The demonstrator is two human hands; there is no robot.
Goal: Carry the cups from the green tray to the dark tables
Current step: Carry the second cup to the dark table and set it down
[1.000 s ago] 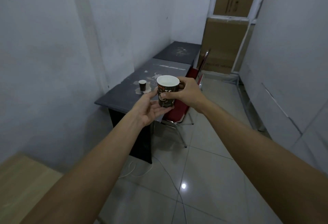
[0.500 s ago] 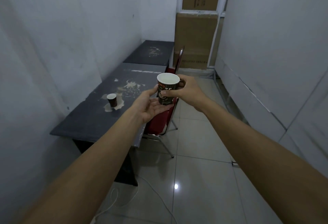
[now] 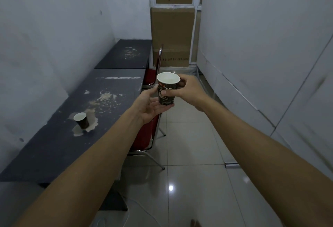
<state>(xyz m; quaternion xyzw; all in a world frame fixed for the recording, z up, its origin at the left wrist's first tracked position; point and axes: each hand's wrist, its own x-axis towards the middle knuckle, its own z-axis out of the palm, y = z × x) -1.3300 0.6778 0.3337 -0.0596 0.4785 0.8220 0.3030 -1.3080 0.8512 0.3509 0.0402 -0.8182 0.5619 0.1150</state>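
Observation:
I hold a dark printed paper cup (image 3: 166, 90) with a white inside upright in the air, over the aisle floor. My right hand (image 3: 187, 90) grips its side from the right, thumb across the front. My left hand (image 3: 150, 107) cups it from below, palm up, with the thumb against its left side. A second paper cup (image 3: 82, 120) stands on the near dark table (image 3: 54, 145), on a pale worn patch to the left. A second dark table (image 3: 126, 54) stands behind the first. The green tray is out of view.
A red chair (image 3: 146, 136) with metal legs is tucked against the near table's right edge; another red chair (image 3: 155, 70) sits further back. Stacked cardboard boxes (image 3: 172, 34) close the far end. White walls flank the tiled aisle (image 3: 189, 154). A cable (image 3: 137, 210) lies on the floor.
I have walked forward along the aisle; the tables and the standing cup have come closer and shifted left. Both hands keep the same hold on the cup.

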